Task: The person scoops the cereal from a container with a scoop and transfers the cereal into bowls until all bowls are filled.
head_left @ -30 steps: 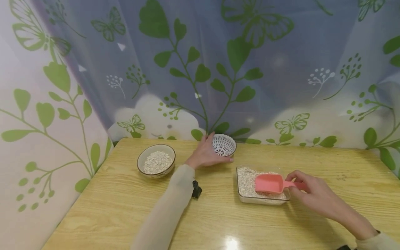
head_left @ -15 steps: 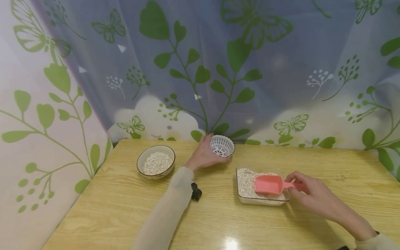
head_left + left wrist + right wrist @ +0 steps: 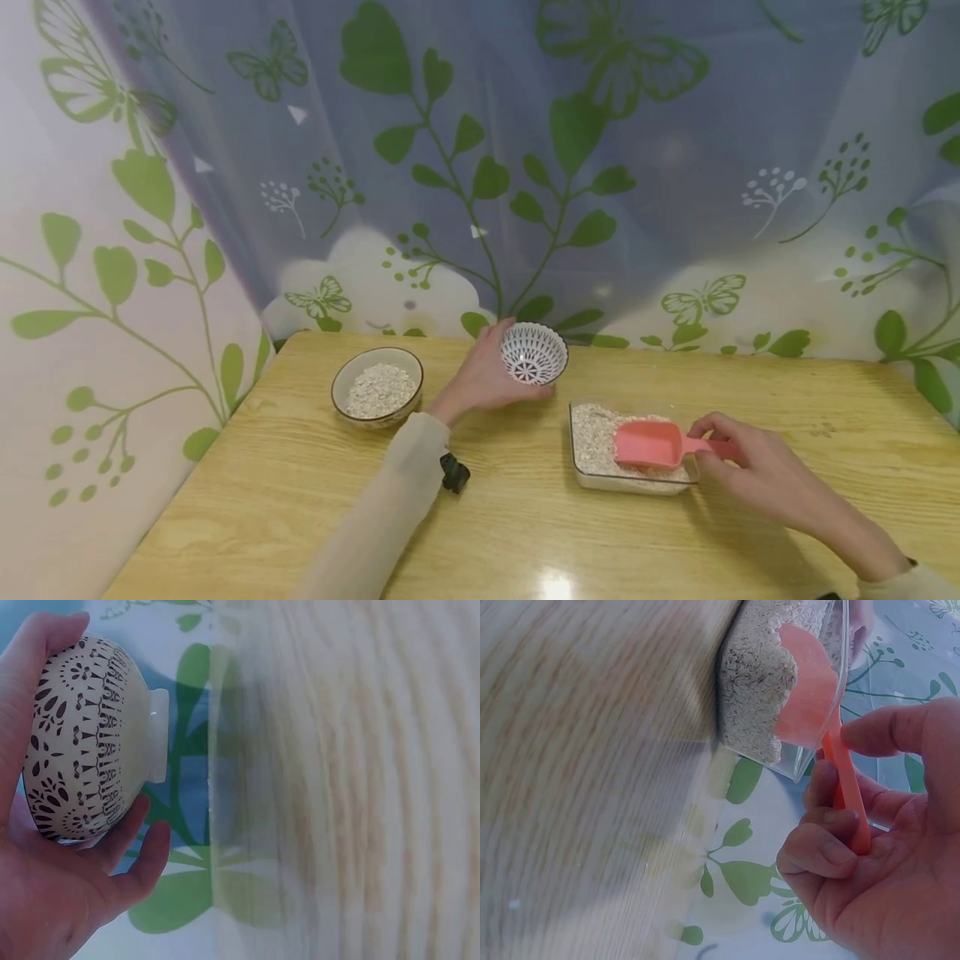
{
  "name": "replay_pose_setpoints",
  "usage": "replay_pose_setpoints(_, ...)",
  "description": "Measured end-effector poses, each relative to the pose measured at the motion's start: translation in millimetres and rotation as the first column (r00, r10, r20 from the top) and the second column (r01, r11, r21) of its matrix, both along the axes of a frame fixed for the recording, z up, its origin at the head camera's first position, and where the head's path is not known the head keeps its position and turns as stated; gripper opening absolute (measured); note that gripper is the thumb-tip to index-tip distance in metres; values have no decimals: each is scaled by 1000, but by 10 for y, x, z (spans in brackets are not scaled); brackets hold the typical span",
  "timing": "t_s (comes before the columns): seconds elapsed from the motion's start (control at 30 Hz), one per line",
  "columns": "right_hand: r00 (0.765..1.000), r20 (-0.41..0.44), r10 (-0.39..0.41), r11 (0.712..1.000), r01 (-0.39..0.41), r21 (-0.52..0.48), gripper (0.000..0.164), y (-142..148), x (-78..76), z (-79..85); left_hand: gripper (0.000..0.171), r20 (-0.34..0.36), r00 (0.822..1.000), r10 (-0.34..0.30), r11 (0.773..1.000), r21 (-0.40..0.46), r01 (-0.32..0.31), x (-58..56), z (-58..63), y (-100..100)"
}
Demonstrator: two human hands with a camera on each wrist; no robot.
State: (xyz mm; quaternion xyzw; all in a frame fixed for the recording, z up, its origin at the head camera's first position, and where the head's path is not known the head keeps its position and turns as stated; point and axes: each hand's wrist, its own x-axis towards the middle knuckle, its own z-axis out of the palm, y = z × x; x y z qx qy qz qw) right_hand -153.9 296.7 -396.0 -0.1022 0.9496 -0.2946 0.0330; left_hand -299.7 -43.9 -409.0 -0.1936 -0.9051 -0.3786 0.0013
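My left hand [image 3: 486, 372] grips a small white bowl with a dark pattern [image 3: 535, 353] near the back edge of the table. In the left wrist view, thumb and fingers span the sides of the patterned bowl [image 3: 94, 742], and its foot shows clear of the wood. The bowl's inside is bare and tilts toward the head camera. At the right, my right hand [image 3: 765, 467] holds a pink scoop [image 3: 649, 444] by its handle. The scoop's blade lies on the oat flakes [image 3: 592, 437] in a clear rectangular container [image 3: 633, 483]. Curled fingers wrap the handle in the right wrist view.
A larger dark-rimmed bowl [image 3: 378, 387] with oat flakes inside stands at the left on the wooden table [image 3: 510, 533]. Directly behind the table hangs a leaf-and-butterfly printed cloth [image 3: 660, 183]. A few crumbs lie near the back right.
My left hand has raised the small bowl and tipped it more toward the head camera; the forearm has shifted slightly left. The right hand and scoop stay in place.
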Motion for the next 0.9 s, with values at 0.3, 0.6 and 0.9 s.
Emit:
replay_pose_setpoints(0.3, 1000, -30, 1, 1000, -1, -3, 18, 11, 6, -8, 128, -15, 998, -56, 998, 32, 57, 251, 113, -98)
replay_pose_setpoints(0.6, 997, -70, 17, 1000, -16, 13, 17, 15, 28, -28, 125, -3, 993, -114, 993, 39, 114, 567, 88, -301)
replay_pose_setpoints(0.9, 996, -82, 25, 1000, -24, 14, 15, 22, 56, -40, 127, 37, 989, -144, 988, -57, 146, 722, -54, -442)
